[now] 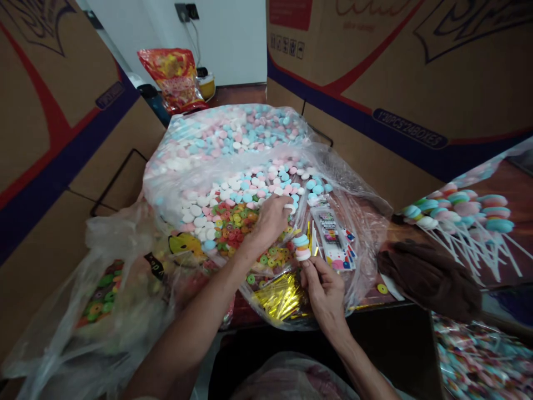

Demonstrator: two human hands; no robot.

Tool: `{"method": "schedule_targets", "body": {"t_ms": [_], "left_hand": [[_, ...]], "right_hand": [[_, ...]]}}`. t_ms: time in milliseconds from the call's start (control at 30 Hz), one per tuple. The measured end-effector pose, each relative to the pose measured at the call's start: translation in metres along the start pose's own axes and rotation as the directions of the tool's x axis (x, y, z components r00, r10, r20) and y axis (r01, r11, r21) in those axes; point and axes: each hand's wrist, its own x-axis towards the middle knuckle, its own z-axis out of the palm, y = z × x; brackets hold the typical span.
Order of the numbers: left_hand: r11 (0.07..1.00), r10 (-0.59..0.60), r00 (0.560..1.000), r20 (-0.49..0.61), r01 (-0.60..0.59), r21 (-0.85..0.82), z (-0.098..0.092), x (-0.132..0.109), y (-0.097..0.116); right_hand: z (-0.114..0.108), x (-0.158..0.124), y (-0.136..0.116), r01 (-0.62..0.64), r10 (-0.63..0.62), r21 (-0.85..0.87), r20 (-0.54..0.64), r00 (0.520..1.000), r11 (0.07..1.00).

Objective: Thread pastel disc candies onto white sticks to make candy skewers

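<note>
My left hand (272,218) reaches into a big clear plastic bag (233,161) heaped with pink, white and blue round candies, and its fingertips pinch a white candy (288,208). My right hand (322,289) is closed round a stick that carries a stack of blue, orange and white candies (301,247), held upright just in front of the bag. Small coloured ring candies (233,219) lie under my left hand. Gold twist ties (281,297) lie in a bundle beside my right hand.
Finished candy sticks (462,214) lie piled at the right, next to a brown cloth (428,278). A packet of printed stickers (333,236) rests on the bag. Tall cardboard boxes (395,83) stand left and right. Another clear bag (104,294) of ring candies sits at the left.
</note>
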Motion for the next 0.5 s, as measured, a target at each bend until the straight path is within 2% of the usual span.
{"method": "schedule_targets", "body": {"t_ms": [200,500], "left_hand": [[0.991,-0.003,0.996,0.085,-0.009,0.134,0.0113,0.0036,-0.0051],[0.984,0.08,0.983,0.164,-0.104,0.143,0.0097,-0.0051,-0.0035]], "right_hand": [[0.0001,0.0,0.001,0.003,-0.003,-0.006,0.004,1.0,1.0],[0.0002,0.0008,-0.0024,0.007,-0.007,-0.003,0.005,1.0,1.0]]}}
